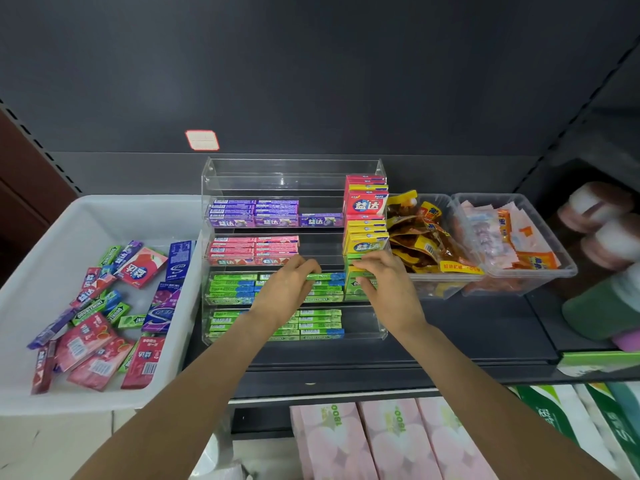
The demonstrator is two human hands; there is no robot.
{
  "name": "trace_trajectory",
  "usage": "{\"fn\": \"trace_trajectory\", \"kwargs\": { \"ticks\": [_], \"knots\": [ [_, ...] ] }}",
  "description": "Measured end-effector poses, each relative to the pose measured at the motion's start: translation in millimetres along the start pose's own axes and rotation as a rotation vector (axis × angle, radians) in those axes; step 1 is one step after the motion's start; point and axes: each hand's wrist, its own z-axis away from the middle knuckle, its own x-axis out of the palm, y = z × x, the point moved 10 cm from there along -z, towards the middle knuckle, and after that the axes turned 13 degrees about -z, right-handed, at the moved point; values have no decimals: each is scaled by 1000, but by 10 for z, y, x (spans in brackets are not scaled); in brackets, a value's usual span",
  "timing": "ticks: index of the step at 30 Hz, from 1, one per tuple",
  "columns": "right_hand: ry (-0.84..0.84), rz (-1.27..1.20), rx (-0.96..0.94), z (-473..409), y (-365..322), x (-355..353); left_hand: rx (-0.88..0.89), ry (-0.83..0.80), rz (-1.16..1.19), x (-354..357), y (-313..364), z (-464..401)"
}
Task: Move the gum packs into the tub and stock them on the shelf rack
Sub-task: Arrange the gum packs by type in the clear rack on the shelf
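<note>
Left hand (289,282): its fingers curl over the left end of a green gum pack (327,277) and pinch it on the rack's third step.
Right hand (382,280): its fingers curl down by the right end of that same pack, touching the green boxes (356,289) at the rack's right side.
Clear rack (294,168): stands on the dark shelf (467,327); purple packs (254,214) up high, pink packs (254,249) under them, green packs on the two low steps.
White tub (41,271): just left of the rack, with loose gum packs (100,327) in red, green, purple and blue.
Snack bins (540,271): two clear ones, right of the rack.
</note>
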Motion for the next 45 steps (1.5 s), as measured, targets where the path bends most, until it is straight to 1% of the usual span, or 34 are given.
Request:
{"fn": "trace_trajectory", "kwargs": {
  "ticks": [8,11,14,19,21,27,32,35,38,39,41,43,45],
  "knots": [
    [7,-6,-10,-2,-16,-5,-48,12,-13,4,-14,-30],
    [1,4,-10,2,-11,-3,-85,73,-95,-31,-1,-27],
    [3,-4,-14,-9,-18,-8,-85,127,-175,-48,23,-2],
    [1,-3,-15,-1,-9,3,-26,169,-319,-73,71,20],
    [0,-7,-11,0,-2,3,-22,175,-311,-61,82,17],
    [4,-15,-14,-5,-4,4,-43,149,-212,-15,10,-9],
    [7,-14,-17,-4,1,2,-75,158,-261,10,-58,-3],
    [0,-16,-9,4,7,4,-69,150,-333,-1,-18,33],
    [1,-11,-7,-1,6,6,-66,155,-290,-33,-31,45],
    [3,-9,-8,-2,4,7,-43,148,-248,-19,-21,41],
    [10,-9,-11,-8,-2,8,58,101,-210,34,84,26],
    [14,-9,-12,-9,-8,7,122,55,-233,92,162,17],
    [10,-5,-10,-4,-3,12,131,14,-295,140,178,7]
  ]
}}
